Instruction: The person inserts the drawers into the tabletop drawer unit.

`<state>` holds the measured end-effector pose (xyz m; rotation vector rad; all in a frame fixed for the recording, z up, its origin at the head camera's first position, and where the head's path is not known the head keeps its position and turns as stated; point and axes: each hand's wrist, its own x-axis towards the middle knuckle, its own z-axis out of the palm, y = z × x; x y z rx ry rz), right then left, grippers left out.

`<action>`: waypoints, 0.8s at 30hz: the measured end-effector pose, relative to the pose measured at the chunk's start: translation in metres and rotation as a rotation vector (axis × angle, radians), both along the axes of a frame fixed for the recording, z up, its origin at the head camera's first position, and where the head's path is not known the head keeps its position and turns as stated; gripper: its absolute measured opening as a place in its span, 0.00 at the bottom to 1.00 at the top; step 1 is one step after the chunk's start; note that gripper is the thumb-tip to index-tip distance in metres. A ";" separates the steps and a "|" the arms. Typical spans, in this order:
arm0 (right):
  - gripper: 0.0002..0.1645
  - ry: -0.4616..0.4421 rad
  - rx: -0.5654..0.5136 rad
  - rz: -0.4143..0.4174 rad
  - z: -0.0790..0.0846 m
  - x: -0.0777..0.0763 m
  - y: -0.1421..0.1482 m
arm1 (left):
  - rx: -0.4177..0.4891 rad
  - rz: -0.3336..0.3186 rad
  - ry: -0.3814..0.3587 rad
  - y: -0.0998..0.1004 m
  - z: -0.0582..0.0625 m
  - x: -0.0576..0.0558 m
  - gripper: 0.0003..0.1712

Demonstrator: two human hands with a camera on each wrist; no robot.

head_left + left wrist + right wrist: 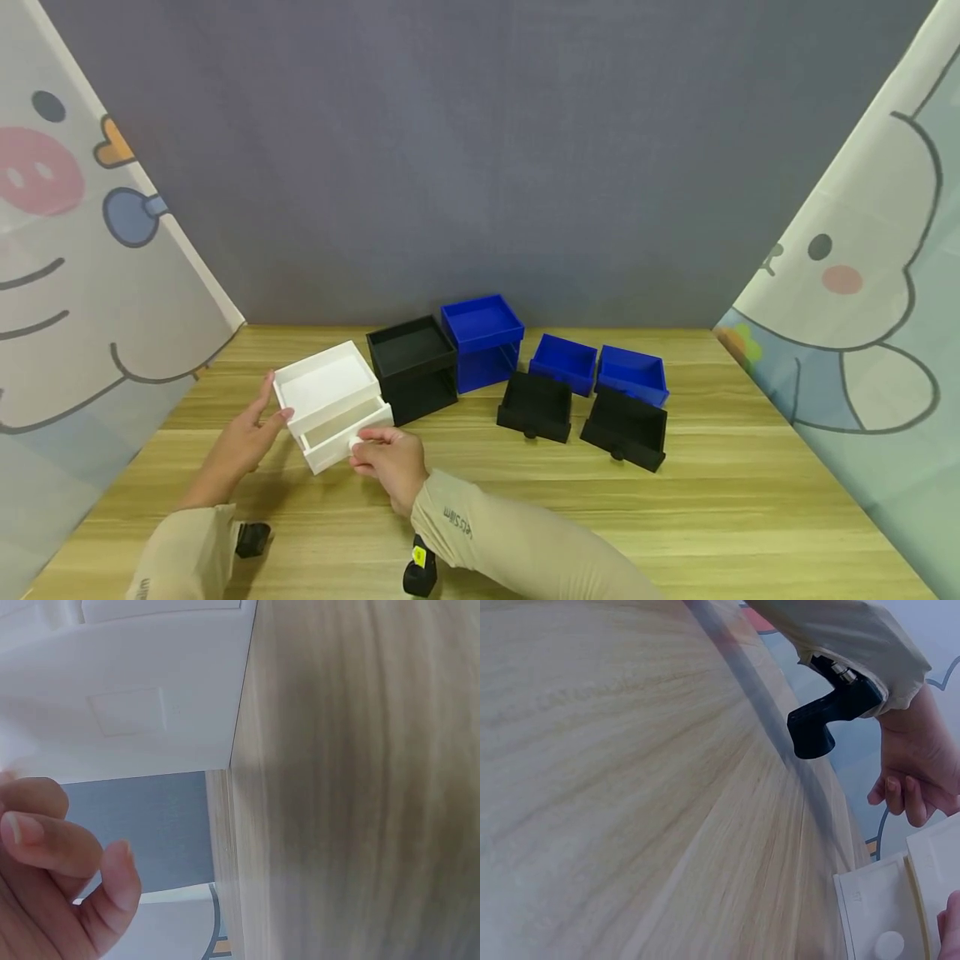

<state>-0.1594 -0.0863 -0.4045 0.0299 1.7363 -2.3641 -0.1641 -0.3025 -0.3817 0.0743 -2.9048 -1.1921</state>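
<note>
A small white drawer cabinet [327, 383] with a shallow tray top stands at the left of the table. Its upper white drawer [347, 433] sticks partly out of the front. My right hand [392, 467] pinches the round knob of that drawer. Below it, the lower drawer front shows its own white knob [889, 945] in the right wrist view. At the cabinet's left side, my left hand [243, 442] grips with the thumb on the front corner and the index finger along the side. The left wrist view shows its other fingers [56, 844] bent, beside the cabinet's white side wall [150, 705].
Right of the white cabinet stand a black cabinet frame [412, 367] and a blue one [483, 342]. Farther right lie two blue drawers [564, 364] and, nearer, two black drawers [534, 407]. A grey cloth wall [480, 167] closes off the table's back edge.
</note>
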 end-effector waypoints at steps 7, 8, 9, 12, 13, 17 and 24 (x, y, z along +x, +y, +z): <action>0.08 0.024 0.006 0.003 -0.003 -0.005 -0.005 | 0.005 0.015 0.005 0.004 0.000 0.000 0.44; 0.08 0.028 0.007 0.006 -0.003 -0.005 -0.006 | 0.003 0.021 0.006 0.004 0.000 0.000 0.43; 0.08 0.031 0.007 0.008 -0.003 -0.006 -0.007 | 0.002 0.027 0.005 0.004 0.000 0.001 0.43; 0.08 0.045 0.014 -0.001 -0.005 -0.009 -0.007 | 0.001 0.026 0.003 0.006 -0.001 -0.001 0.43; 0.08 0.049 0.015 -0.005 -0.005 -0.009 -0.007 | -0.002 0.021 0.004 0.007 -0.001 -0.001 0.43; 0.09 0.062 0.032 -0.013 -0.006 -0.012 -0.009 | -0.018 0.012 0.002 0.008 0.000 -0.002 0.44; 0.09 0.074 0.046 -0.020 -0.005 -0.014 -0.013 | -0.064 0.013 0.012 0.007 0.002 -0.002 0.43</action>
